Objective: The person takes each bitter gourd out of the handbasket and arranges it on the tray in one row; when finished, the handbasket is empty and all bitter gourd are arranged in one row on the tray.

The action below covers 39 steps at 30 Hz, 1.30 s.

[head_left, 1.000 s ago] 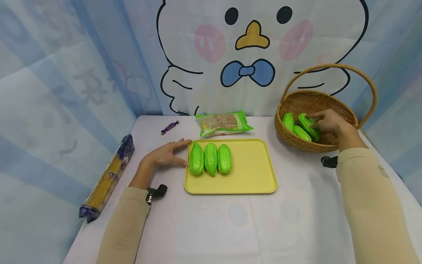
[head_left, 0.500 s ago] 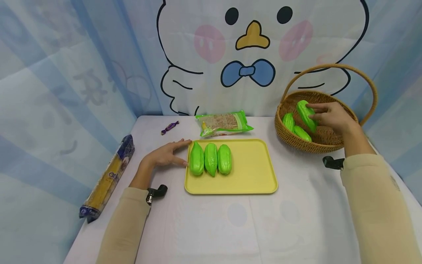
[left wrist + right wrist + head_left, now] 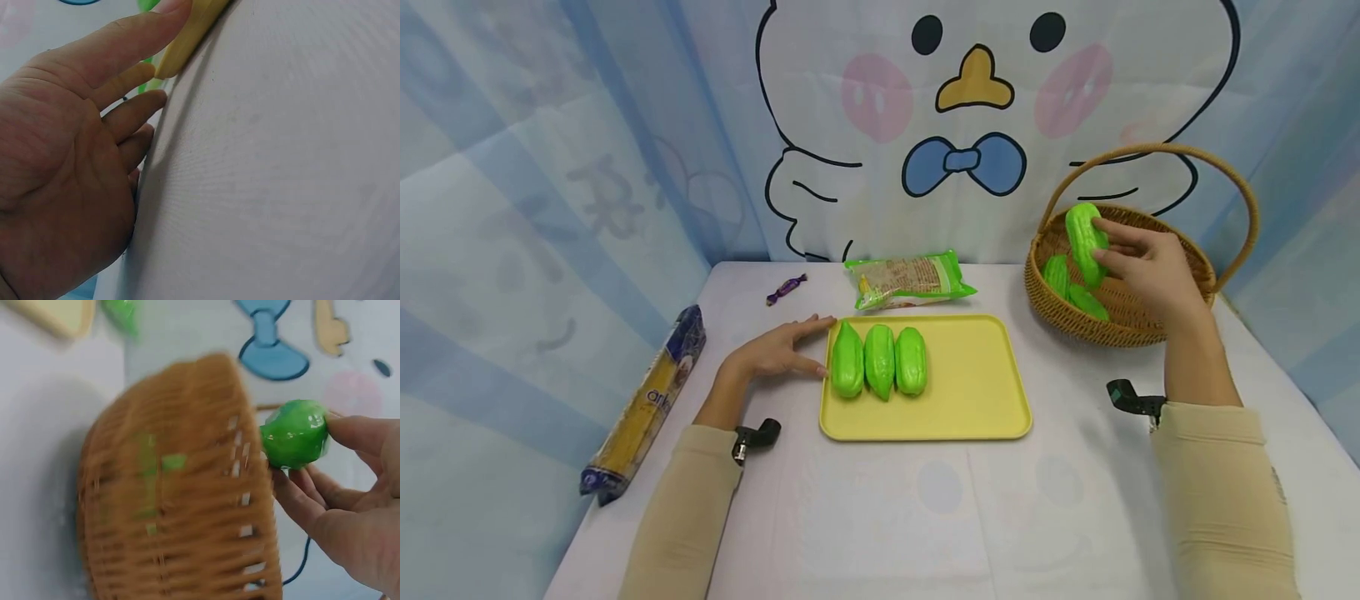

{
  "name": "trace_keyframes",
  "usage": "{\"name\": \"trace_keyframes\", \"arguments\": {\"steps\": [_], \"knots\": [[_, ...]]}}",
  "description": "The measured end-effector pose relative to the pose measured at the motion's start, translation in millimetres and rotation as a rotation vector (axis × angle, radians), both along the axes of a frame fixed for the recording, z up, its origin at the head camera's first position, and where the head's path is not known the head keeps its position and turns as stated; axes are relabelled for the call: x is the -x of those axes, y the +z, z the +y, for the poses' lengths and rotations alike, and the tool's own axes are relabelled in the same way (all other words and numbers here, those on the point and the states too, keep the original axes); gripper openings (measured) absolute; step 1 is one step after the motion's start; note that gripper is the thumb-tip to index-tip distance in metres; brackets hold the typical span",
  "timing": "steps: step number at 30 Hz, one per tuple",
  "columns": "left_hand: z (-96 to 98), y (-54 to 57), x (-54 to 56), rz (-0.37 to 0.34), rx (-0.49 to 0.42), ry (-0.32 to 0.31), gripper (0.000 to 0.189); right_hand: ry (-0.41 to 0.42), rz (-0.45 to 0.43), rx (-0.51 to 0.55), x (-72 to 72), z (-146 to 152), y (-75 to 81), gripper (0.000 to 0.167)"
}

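Note:
My right hand (image 3: 1153, 271) pinches a bright green, ridged bitter melon (image 3: 1084, 237) between thumb and fingers, holding it upright over the wicker basket (image 3: 1105, 332). The right wrist view shows one end of this melon (image 3: 297, 434) above the basket's rim. Two more green melons, one (image 3: 1056, 275) partly behind the other (image 3: 1088, 303), lie inside the basket. My left hand (image 3: 771, 350) rests at the left edge of a yellow tray (image 3: 973, 383), thumb and forefinger spread and touching its rim. Three green melons (image 3: 880, 361) lie side by side on the tray's left half.
Behind the tray lies a green-and-clear food packet (image 3: 908, 281). A purple wrapped candy (image 3: 787, 289) is at the back left. A long yellow-and-blue package (image 3: 646, 404) lies along the table's left edge. The basket's tall handle (image 3: 1247, 208) arches above it.
My right hand has taken hold of a melon in the basket and raised it up and slightly left. The left hand and the tray have stayed put.

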<state>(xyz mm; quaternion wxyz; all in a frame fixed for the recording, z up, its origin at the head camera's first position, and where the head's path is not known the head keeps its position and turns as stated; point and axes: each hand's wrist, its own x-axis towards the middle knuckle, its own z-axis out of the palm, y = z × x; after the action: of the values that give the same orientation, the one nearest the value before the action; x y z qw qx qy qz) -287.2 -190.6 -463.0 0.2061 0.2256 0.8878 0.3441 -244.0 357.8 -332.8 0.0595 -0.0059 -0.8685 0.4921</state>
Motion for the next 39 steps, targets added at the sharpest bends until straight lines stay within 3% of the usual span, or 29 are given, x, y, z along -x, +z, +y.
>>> {"name": "trace_keyframes", "arguments": {"steps": [6, 14, 21, 39], "knots": [[-0.2, 0.0, 0.0, -0.005, 0.003, 0.008, 0.101, 0.036, 0.140, 0.076, -19.3, -21, -1.3, 0.051], [-0.9, -1.1, -0.1, -0.001, 0.002, -0.001, 0.100, 0.188, 0.204, 0.117, -30.9, -56, -8.6, 0.047], [-2.3, 0.5, 0.7, 0.015, 0.001, -0.012, 0.101, 0.285, 0.117, 0.046, -24.9, -77, -24.2, 0.048], [-0.4, 1.8, 0.5, 0.000, 0.003, -0.010, 0.101, 0.418, -0.080, -0.068, -14.8, -108, -56.8, 0.046]]}}
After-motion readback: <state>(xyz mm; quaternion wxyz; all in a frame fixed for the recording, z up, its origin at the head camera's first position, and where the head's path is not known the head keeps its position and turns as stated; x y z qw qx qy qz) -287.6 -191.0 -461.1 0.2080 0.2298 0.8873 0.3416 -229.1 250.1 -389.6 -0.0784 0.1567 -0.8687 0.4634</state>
